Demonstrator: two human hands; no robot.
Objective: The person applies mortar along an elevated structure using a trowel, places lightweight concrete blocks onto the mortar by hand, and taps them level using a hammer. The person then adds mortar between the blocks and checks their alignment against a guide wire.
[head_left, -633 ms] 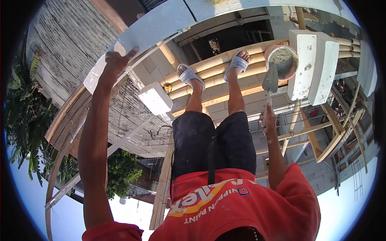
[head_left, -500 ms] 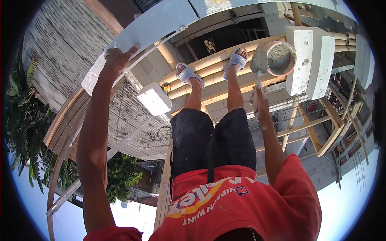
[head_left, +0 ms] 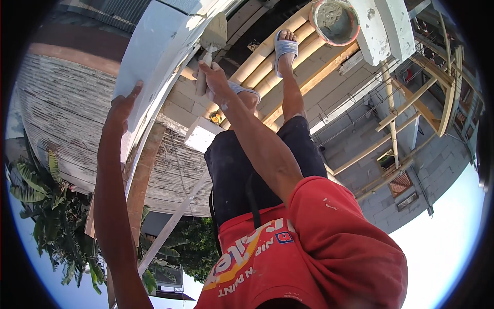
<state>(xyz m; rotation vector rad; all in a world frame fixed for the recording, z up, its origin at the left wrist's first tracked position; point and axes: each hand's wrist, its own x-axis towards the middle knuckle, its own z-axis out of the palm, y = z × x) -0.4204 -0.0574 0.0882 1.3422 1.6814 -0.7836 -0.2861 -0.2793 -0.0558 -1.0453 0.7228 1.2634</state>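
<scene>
My left hand point(head_left: 125, 105) grips the pale white block point(head_left: 144, 67) along the upper left, thumb on its face. My right hand point(head_left: 213, 77) is closed on the handle of a trowel point(head_left: 213, 32), reaching across my body. The trowel's mortar-grey blade is up against the edge of the block row, above and right of my left hand. A round bucket point(head_left: 334, 19) of grey mortar, red at the rim, stands at the upper right, apart from both hands. My sandalled feet point(head_left: 285, 49) rest on bamboo poles, the left one partly behind my right arm.
White blocks point(head_left: 381, 28) stand beside the bucket, and a smaller one point(head_left: 200, 135) lies near my legs. Bamboo poles point(head_left: 262, 46) form the footing. A timber and bamboo frame point(head_left: 406, 103) with rebar is at right. A weathered wall point(head_left: 62, 118) and banana plants point(head_left: 46, 216) are at left.
My right hand has swung from the bucket across to the block row at upper left, carrying the trowel. The view has turned, and my left hand stays on the block.
</scene>
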